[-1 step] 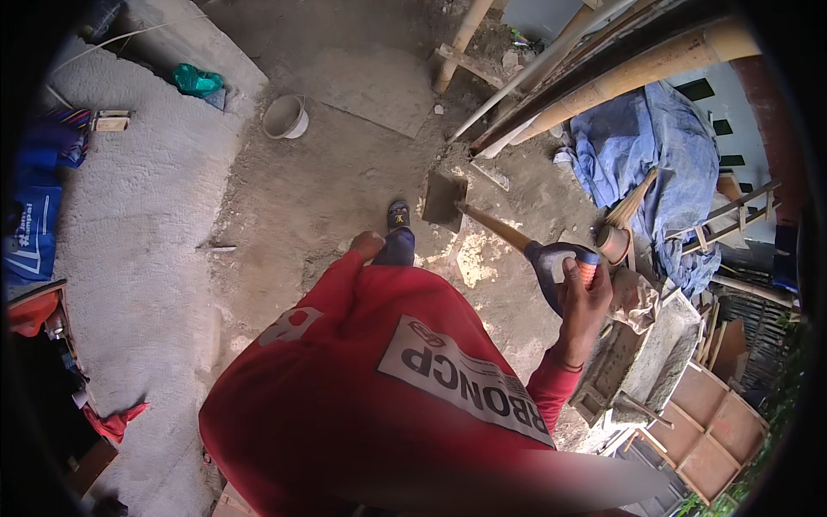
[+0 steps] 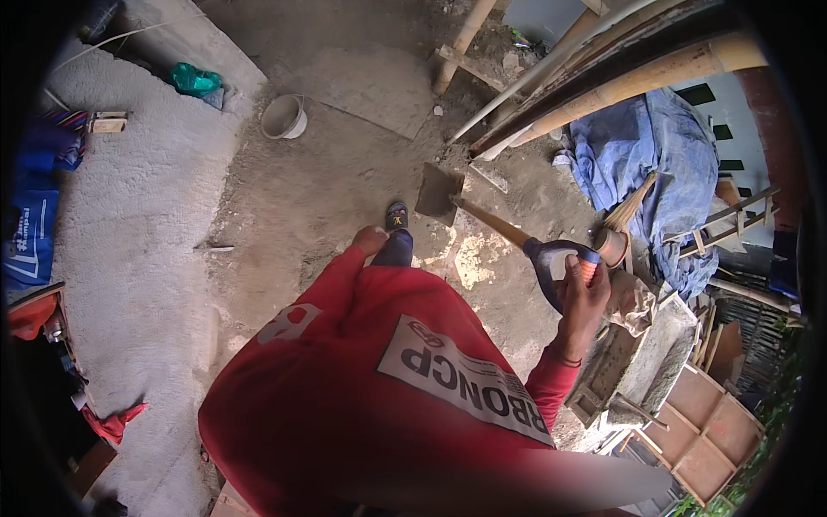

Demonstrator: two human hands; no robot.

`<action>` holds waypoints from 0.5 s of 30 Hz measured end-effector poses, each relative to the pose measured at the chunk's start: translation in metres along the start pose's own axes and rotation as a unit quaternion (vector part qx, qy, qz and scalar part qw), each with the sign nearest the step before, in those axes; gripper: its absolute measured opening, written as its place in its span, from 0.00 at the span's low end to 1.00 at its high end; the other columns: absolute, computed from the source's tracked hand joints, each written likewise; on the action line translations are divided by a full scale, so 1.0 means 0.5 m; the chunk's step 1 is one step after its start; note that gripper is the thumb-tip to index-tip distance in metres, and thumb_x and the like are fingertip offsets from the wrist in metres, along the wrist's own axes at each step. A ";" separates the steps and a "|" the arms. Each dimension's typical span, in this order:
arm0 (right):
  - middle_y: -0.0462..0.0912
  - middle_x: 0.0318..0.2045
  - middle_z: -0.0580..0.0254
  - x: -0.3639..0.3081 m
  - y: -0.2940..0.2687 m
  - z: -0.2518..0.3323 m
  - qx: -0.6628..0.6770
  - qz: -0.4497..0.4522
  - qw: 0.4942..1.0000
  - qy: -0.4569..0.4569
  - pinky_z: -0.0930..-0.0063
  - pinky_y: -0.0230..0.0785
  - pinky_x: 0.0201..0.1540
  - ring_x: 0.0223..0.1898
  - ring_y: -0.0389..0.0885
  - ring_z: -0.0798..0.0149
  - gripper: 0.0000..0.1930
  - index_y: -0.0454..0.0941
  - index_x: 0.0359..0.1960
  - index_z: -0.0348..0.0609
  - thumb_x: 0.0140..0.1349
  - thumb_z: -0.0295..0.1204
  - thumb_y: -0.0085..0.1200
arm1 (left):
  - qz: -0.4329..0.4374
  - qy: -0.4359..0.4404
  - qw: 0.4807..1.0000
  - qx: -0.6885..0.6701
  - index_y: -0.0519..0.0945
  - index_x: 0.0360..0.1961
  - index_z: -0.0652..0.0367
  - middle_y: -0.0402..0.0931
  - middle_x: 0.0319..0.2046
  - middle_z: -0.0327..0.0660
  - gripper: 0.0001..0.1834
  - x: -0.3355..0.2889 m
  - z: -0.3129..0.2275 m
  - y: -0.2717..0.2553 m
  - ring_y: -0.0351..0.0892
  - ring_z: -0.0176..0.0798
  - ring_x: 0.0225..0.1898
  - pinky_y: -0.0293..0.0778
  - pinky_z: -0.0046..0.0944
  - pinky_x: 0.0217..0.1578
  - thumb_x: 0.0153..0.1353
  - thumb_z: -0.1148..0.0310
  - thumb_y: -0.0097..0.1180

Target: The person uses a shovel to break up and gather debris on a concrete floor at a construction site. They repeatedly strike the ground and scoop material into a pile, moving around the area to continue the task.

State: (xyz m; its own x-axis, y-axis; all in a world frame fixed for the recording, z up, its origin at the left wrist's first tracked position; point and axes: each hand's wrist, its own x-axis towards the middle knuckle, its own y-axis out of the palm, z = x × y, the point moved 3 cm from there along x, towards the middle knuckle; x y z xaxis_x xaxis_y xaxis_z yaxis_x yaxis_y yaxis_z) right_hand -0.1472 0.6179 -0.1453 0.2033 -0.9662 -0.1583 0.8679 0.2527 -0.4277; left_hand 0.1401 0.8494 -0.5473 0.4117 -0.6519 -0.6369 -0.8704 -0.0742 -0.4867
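Observation:
A shovel with a square metal blade [image 2: 439, 195], a wooden shaft and a dark D-shaped handle [image 2: 541, 258] slants across the dirt in front of me. My right hand [image 2: 583, 297] is closed around the orange-and-blue grip of that handle. The blade lies low at the ground, just right of my sandaled foot [image 2: 396, 215]. My left hand [image 2: 371, 240] is curled closed beside my leg, over the dark trousers; what it holds, if anything, is hidden.
A whitish bucket [image 2: 284, 117] stands ahead left, near a rough pale concrete ledge [image 2: 146, 224]. Bamboo poles [image 2: 637, 82] and a blue tarp [image 2: 637, 138] are far right. Closer on the right are a clay-coloured pot [image 2: 612, 247], a concrete trough [image 2: 663, 353] and a wooden panel [image 2: 706, 422].
The shovel blade has shifted slightly to the left and turned a little. My left hand has moved slightly right and up; my right hand keeps its hold on the handle.

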 end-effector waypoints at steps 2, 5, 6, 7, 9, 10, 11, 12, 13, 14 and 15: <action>0.70 0.20 0.73 0.078 0.047 -0.040 0.071 -0.009 0.997 0.020 0.77 0.66 0.20 0.15 0.66 0.76 0.09 0.72 0.34 0.45 0.67 0.33 0.58 | -0.014 0.046 0.996 -0.075 0.85 0.38 0.59 0.84 0.31 0.46 0.18 0.085 -0.037 -0.014 0.84 0.46 0.33 0.77 0.44 0.39 0.61 0.55 0.54; 0.69 0.20 0.71 0.131 0.124 -0.070 0.218 -0.037 0.970 0.100 0.72 0.70 0.21 0.16 0.67 0.73 0.10 0.71 0.32 0.46 0.68 0.34 0.57 | 0.054 0.102 0.993 -0.033 0.83 0.40 0.60 0.83 0.30 0.40 0.15 0.170 -0.182 -0.050 0.82 0.34 0.29 0.77 0.37 0.35 0.65 0.58 0.54; 0.69 0.20 0.70 0.147 0.152 -0.061 0.235 -0.036 0.964 0.118 0.71 0.71 0.22 0.16 0.67 0.72 0.10 0.69 0.31 0.47 0.68 0.34 0.56 | 0.044 0.103 0.991 -0.072 0.83 0.41 0.60 0.83 0.30 0.40 0.16 0.215 -0.192 -0.038 0.82 0.34 0.29 0.77 0.37 0.34 0.65 0.58 0.54; 0.69 0.20 0.70 0.170 0.178 -0.067 0.247 -0.038 0.961 0.118 0.71 0.72 0.21 0.16 0.68 0.73 0.10 0.69 0.32 0.46 0.68 0.33 0.56 | 0.033 0.105 0.988 -0.109 0.82 0.42 0.61 0.82 0.30 0.40 0.17 0.262 -0.196 -0.019 0.82 0.35 0.29 0.77 0.36 0.33 0.66 0.57 0.53; 0.69 0.21 0.70 0.227 0.214 -0.106 0.249 -0.061 0.959 0.122 0.71 0.74 0.21 0.16 0.68 0.74 0.09 0.69 0.33 0.44 0.68 0.32 0.55 | 0.084 0.085 0.982 -0.145 0.81 0.43 0.61 0.82 0.30 0.40 0.18 0.320 -0.285 -0.011 0.82 0.34 0.28 0.77 0.35 0.32 0.67 0.55 0.53; 0.69 0.21 0.70 0.250 0.225 -0.132 0.241 -0.070 0.959 0.132 0.70 0.75 0.21 0.17 0.68 0.74 0.09 0.69 0.34 0.44 0.68 0.32 0.55 | 0.112 0.071 0.978 -0.163 0.81 0.43 0.61 0.82 0.30 0.39 0.19 0.331 -0.324 0.000 0.82 0.34 0.28 0.76 0.34 0.31 0.67 0.55 0.53; 0.68 0.20 0.70 0.265 0.231 -0.155 0.236 -0.078 0.958 0.144 0.71 0.74 0.20 0.16 0.67 0.75 0.10 0.67 0.32 0.44 0.68 0.32 0.55 | 0.125 0.050 0.971 -0.198 0.81 0.45 0.61 0.82 0.30 0.40 0.20 0.331 -0.354 0.019 0.82 0.34 0.28 0.76 0.34 0.30 0.67 0.54 0.53; 0.66 0.19 0.71 0.280 0.239 -0.171 0.246 -0.071 0.955 0.151 0.70 0.74 0.20 0.15 0.65 0.75 0.11 0.66 0.31 0.45 0.68 0.31 0.54 | 0.131 0.029 0.963 -0.235 0.80 0.46 0.60 0.82 0.31 0.40 0.21 0.336 -0.379 0.037 0.82 0.35 0.28 0.76 0.34 0.29 0.68 0.53 0.53; 0.66 0.18 0.71 0.298 0.236 -0.198 0.237 -0.089 0.953 0.169 0.70 0.73 0.20 0.15 0.65 0.74 0.12 0.65 0.29 0.47 0.68 0.32 0.53 | 0.161 -0.019 0.965 -0.204 0.79 0.50 0.59 0.83 0.33 0.42 0.23 0.353 -0.402 0.054 0.83 0.36 0.30 0.76 0.34 0.28 0.69 0.49 0.51; 0.66 0.17 0.70 0.313 0.223 -0.219 0.227 -0.108 0.950 0.187 0.69 0.72 0.19 0.14 0.64 0.73 0.13 0.65 0.27 0.49 0.69 0.33 0.53 | 0.184 -0.028 0.940 -0.285 0.76 0.56 0.60 0.83 0.37 0.45 0.29 0.352 -0.425 0.079 0.85 0.40 0.32 0.79 0.36 0.30 0.68 0.45 0.50; 0.65 0.16 0.70 0.333 0.201 -0.234 0.221 -0.112 0.945 0.214 0.69 0.71 0.19 0.13 0.63 0.73 0.13 0.64 0.27 0.49 0.69 0.33 0.52 | 0.198 -0.066 0.927 -0.312 0.73 0.58 0.62 0.82 0.40 0.49 0.32 0.358 -0.446 0.099 0.86 0.44 0.35 0.81 0.41 0.35 0.68 0.43 0.49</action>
State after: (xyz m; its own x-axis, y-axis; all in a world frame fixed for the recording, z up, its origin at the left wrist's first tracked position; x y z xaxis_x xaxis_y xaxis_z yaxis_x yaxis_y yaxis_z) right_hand -0.0791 0.4885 -0.3185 -0.1274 -0.8599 -0.4942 0.9912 -0.0921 -0.0954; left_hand 0.1104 0.5606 -0.5521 0.0203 -0.6259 -0.7796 -0.9303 -0.2975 0.2146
